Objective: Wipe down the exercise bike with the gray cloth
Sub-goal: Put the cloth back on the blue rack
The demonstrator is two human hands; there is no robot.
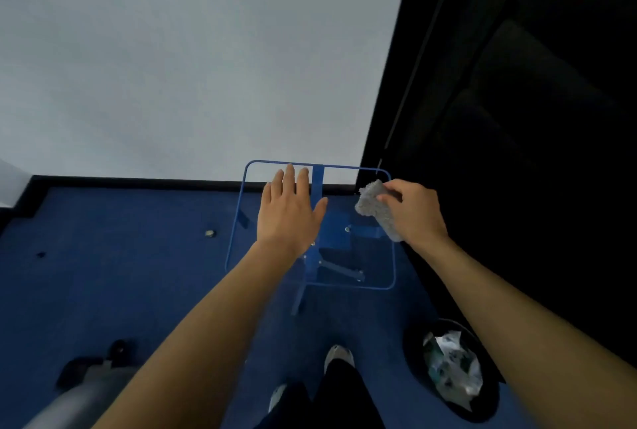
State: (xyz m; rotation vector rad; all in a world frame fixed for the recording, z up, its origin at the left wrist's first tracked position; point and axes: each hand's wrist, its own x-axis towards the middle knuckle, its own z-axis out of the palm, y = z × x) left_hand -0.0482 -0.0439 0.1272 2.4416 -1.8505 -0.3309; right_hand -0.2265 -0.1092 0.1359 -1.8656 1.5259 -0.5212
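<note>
Gripping gray cloth (377, 210) in curled right hand (413, 213), long axis running back along the palm; left hand (289, 211) flat, empty, just beside; probable exercise bike (86, 384) well back-left of both, nearer left arm.

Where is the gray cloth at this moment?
Head view, right of centre: the right hand holds the gray cloth over the far right corner of the glass table.
</note>
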